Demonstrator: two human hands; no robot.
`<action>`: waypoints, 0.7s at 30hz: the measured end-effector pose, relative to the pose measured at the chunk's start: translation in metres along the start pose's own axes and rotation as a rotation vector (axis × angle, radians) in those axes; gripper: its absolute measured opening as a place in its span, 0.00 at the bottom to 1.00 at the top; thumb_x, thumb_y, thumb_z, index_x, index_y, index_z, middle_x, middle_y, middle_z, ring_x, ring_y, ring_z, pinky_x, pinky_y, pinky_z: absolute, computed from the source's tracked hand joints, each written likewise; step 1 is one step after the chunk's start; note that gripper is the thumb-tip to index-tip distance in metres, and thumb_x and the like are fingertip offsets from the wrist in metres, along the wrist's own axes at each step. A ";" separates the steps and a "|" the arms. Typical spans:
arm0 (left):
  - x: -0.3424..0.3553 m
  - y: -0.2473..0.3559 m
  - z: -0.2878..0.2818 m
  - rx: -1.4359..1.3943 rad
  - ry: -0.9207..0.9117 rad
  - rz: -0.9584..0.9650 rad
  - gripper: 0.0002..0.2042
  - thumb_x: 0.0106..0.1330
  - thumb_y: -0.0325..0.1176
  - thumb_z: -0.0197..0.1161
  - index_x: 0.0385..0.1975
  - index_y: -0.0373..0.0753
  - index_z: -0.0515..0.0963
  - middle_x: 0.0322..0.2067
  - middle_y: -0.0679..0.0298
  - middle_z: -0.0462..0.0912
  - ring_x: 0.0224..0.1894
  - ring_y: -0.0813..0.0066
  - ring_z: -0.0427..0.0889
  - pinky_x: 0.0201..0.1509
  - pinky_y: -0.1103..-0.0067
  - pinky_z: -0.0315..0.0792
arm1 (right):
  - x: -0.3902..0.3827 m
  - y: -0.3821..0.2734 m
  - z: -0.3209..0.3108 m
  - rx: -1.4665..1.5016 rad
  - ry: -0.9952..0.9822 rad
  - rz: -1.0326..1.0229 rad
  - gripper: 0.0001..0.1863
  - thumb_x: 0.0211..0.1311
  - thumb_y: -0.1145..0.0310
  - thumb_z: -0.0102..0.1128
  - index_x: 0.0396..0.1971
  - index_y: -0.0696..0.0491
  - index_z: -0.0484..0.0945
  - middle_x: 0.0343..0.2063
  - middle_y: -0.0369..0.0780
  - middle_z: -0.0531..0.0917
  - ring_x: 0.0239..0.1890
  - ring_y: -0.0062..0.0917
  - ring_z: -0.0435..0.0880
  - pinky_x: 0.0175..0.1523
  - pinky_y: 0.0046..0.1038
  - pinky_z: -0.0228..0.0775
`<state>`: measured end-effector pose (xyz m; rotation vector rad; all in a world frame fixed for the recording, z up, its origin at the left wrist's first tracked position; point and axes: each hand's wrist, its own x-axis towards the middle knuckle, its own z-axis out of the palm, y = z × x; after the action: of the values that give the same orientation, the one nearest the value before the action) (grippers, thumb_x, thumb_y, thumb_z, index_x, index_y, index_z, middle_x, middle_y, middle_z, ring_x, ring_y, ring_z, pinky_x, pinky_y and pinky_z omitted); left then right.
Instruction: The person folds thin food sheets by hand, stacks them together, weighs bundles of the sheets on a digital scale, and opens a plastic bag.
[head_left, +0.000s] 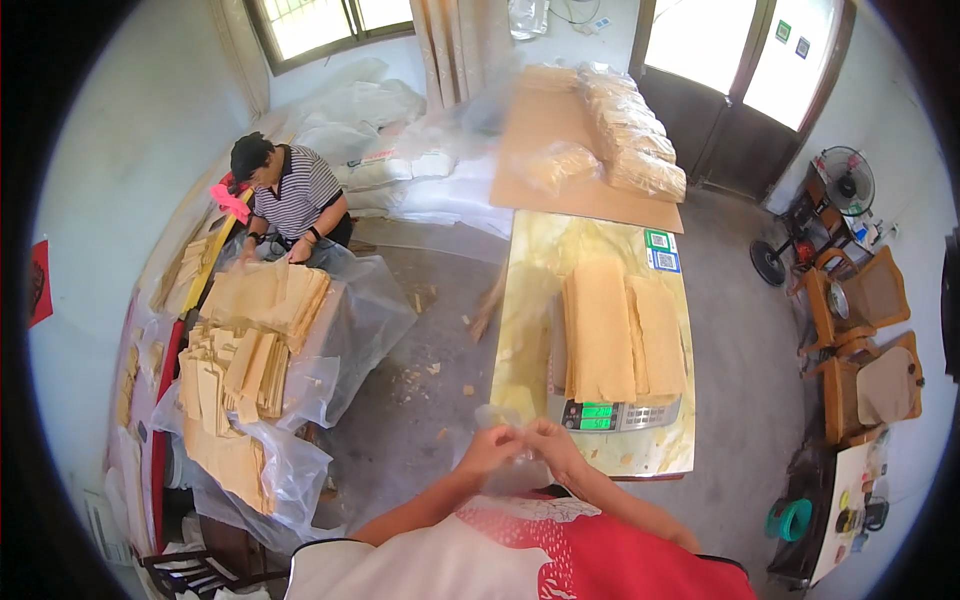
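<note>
Close to my body, at the near edge of the table, my left hand [490, 449] and my right hand [556, 448] meet with fingertips pinched on a clear plastic bag [527, 478]. The bag is thin and see-through, so its full outline is hard to make out. Just beyond my hands stands a digital scale [652, 414] with a lit green display. On it lie two stacks of flat tan sheets, a left stack [600, 335] and a right stack [657, 335], side by side. Neither hand touches the stacks.
The yellowish marbled table [520, 290] has a cardboard sheet [535, 130] at its far end, bearing several filled clear bags [645, 175]. At left, a person [295, 190] handles more tan sheets [265, 295] on plastic film. Wooden chairs [865, 390] and a fan [845, 180] stand at right.
</note>
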<state>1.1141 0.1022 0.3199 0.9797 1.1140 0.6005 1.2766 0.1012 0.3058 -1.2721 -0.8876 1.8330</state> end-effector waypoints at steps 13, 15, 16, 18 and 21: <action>0.024 0.005 0.007 0.143 0.078 0.082 0.06 0.57 0.31 0.57 0.29 0.35 0.78 0.23 0.70 0.77 0.26 0.84 0.72 0.31 0.83 0.67 | 0.013 0.036 -0.044 -0.047 -0.066 -0.241 0.06 0.52 0.77 0.59 0.21 0.52 0.72 0.20 0.34 0.76 0.23 0.18 0.73 0.28 0.20 0.66; 0.021 0.018 0.014 0.152 0.119 0.136 0.07 0.55 0.32 0.59 0.24 0.36 0.78 0.19 0.68 0.76 0.22 0.82 0.72 0.26 0.82 0.66 | 0.023 0.054 -0.061 -0.102 -0.032 -0.258 0.07 0.51 0.79 0.59 0.20 0.52 0.71 0.21 0.36 0.77 0.24 0.20 0.75 0.29 0.21 0.67; 0.021 0.015 0.014 0.141 0.158 0.146 0.07 0.55 0.32 0.59 0.24 0.36 0.78 0.19 0.68 0.76 0.22 0.82 0.72 0.26 0.82 0.66 | 0.024 0.046 -0.061 -0.116 -0.071 -0.258 0.07 0.51 0.79 0.59 0.20 0.52 0.71 0.21 0.36 0.77 0.24 0.20 0.75 0.29 0.21 0.67; 0.021 0.008 0.007 0.254 0.132 0.251 0.06 0.56 0.32 0.59 0.25 0.36 0.78 0.18 0.69 0.75 0.21 0.83 0.72 0.25 0.82 0.65 | 0.004 0.010 -0.041 0.038 0.019 -0.073 0.09 0.50 0.80 0.58 0.19 0.52 0.70 0.20 0.37 0.77 0.25 0.23 0.77 0.29 0.22 0.68; 0.029 -0.011 -0.005 0.179 0.149 0.264 0.06 0.56 0.32 0.58 0.26 0.37 0.77 0.19 0.69 0.76 0.22 0.83 0.71 0.25 0.83 0.65 | 0.011 -0.006 -0.027 0.315 -0.011 0.029 0.10 0.51 0.82 0.55 0.19 0.51 0.69 0.20 0.38 0.77 0.25 0.25 0.78 0.30 0.25 0.69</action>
<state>1.1189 0.1223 0.2959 1.2658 1.1944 0.8075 1.3005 0.1176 0.2984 -1.0810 -0.5595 1.9144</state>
